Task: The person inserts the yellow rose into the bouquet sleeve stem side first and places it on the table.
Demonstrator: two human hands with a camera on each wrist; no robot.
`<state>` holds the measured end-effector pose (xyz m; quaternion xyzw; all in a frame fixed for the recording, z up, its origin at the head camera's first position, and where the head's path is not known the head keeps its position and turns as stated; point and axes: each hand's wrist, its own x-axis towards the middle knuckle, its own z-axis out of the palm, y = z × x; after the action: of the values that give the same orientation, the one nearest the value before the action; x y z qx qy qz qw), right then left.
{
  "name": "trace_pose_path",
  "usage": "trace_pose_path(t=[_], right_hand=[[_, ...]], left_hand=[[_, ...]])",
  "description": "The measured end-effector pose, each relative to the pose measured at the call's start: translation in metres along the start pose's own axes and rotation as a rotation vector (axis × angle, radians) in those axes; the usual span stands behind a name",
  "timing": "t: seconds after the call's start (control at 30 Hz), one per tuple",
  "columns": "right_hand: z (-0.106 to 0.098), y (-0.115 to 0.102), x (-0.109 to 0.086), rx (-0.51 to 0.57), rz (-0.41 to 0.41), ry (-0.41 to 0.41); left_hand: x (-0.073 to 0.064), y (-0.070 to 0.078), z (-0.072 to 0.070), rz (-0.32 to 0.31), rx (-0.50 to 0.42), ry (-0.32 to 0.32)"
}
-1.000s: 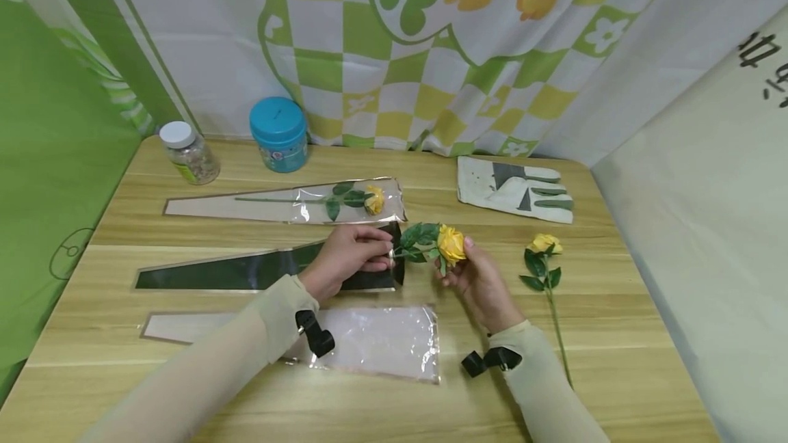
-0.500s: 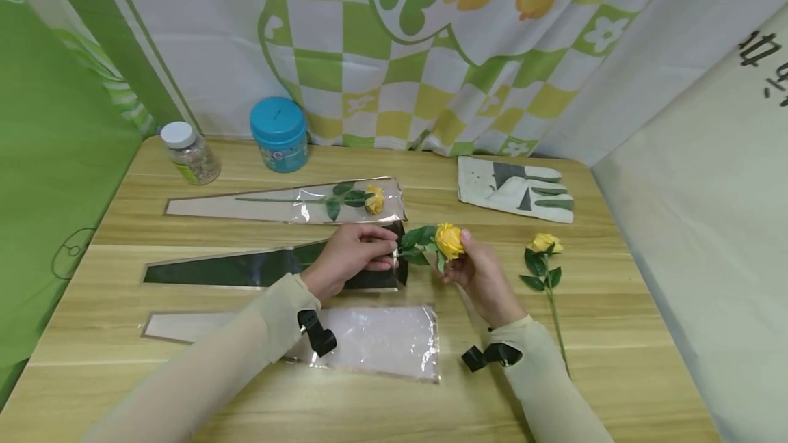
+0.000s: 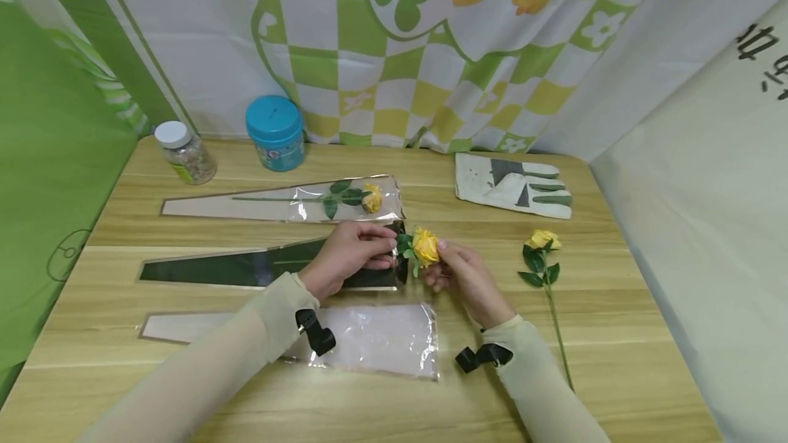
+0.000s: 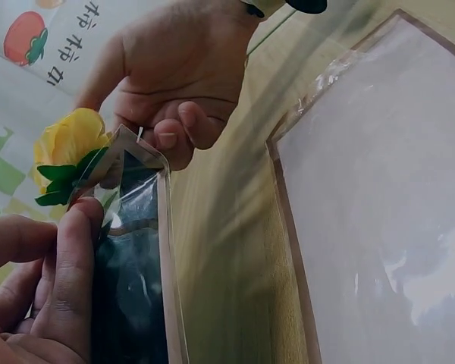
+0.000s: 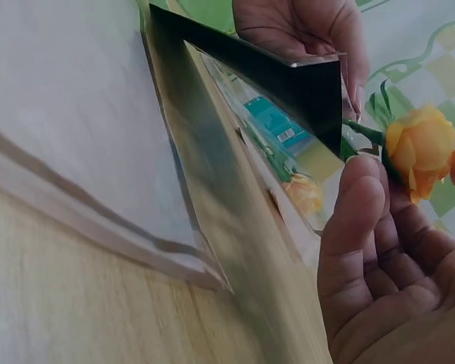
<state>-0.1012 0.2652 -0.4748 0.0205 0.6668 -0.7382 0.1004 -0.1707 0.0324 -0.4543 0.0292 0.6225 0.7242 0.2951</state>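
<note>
My left hand [image 3: 351, 256] pinches the mouth of a black flower sleeve [image 3: 212, 270] with a clear front, and holds it open. Partway inside lies a yellow artificial rose [image 3: 425, 247], its stem showing through the sleeve. The bloom and upper leaves stick out at the right end. My right hand [image 3: 469, 280] holds that rose by the bloom, thumb on the petals and fingers curled beneath, as the right wrist view shows. In the left wrist view the yellow bloom [image 4: 72, 144] sits right at the sleeve's clear rim.
Behind lies a pale sleeve [image 3: 197, 206] with another yellow rose inside. A flat pale sleeve [image 3: 382, 340] lies in front, partly under my left forearm. To the right is a loose yellow rose [image 3: 544, 240]. A work glove [image 3: 514, 185], blue tub [image 3: 275, 134] and clear jar [image 3: 186, 154] stand further back.
My right hand has moved left with the rose, and the stem has slid further into the black sleeve. Fewer leaves show outside the mouth. The left hand has stayed about in place.
</note>
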Motion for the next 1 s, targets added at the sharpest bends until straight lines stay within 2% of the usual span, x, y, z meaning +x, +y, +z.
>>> trace_pose_path(t=[0.2, 0.27, 0.4, 0.57, 0.77, 1.0], right_hand=[[0.004, 0.0, 0.003, 0.045, -0.012, 0.163], [0.005, -0.001, 0.003, 0.052, -0.032, 0.191], [0.007, -0.002, 0.003, 0.026, -0.065, 0.169], [0.012, -0.002, 0.005, -0.05, -0.044, 0.129], [0.018, -0.003, 0.011, -0.139, 0.024, 0.152], [0.02, -0.002, 0.012, -0.147, 0.029, 0.174]], left_hand=[[-0.001, 0.001, -0.001, 0.005, 0.0, -0.002], [-0.001, 0.0, -0.001, 0.004, 0.003, -0.006], [-0.002, 0.001, -0.001, 0.005, 0.007, -0.007], [-0.004, 0.004, 0.002, 0.005, 0.021, -0.004], [-0.004, 0.002, 0.0, 0.015, 0.014, 0.001], [-0.004, 0.003, 0.001, 0.031, 0.016, -0.018]])
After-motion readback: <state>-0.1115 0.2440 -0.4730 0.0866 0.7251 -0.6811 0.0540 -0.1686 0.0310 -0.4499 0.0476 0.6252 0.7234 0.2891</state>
